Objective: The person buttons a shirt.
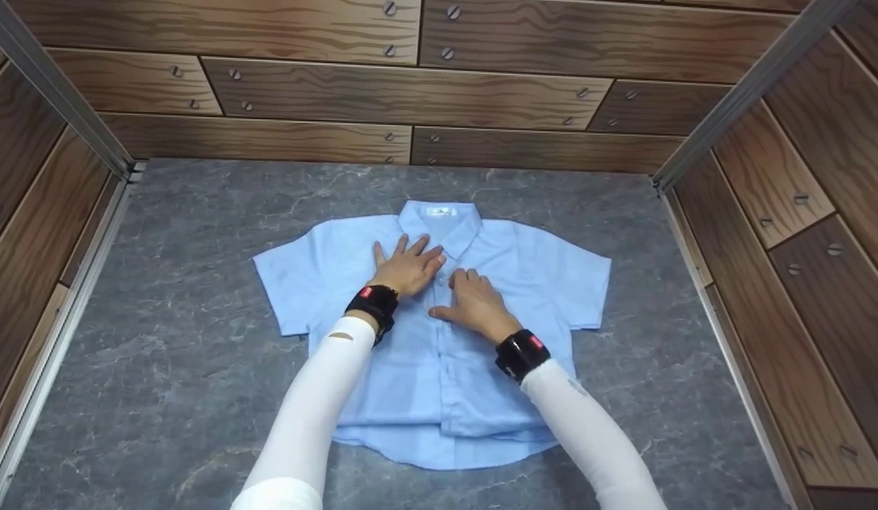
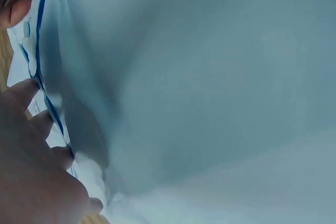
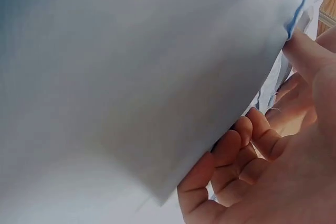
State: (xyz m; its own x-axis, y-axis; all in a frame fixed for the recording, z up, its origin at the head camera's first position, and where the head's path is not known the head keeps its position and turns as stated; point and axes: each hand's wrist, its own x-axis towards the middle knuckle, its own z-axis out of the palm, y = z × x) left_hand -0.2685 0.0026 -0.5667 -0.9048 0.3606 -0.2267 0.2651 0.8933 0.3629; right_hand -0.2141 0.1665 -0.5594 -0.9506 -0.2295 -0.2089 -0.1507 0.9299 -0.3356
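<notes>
A light blue short-sleeved shirt (image 1: 396, 382) lies front side up, its collar (image 1: 464, 244) pointing away from me and its sleeves spread. My left hand (image 1: 407, 273) rests on the chest left of the button placket (image 1: 445, 368), fingers fanned towards the collar and thumb near the placket. Just right of the placket, my right hand (image 1: 478, 301) touches the shirt with bent fingers, its thumb set well apart. The right wrist view shows its fingertips (image 3: 197, 177) against the cloth. Shirt fabric fills most of both wrist views.
The shirt lies on a dark grey marble-patterned surface (image 1: 184, 340). Wood-plank-patterned panels (image 1: 326, 92) stand at the back and both sides, with metal rails (image 1: 729, 92) along the corners. The shirt's curved back hem (image 1: 446, 457) shows below the front.
</notes>
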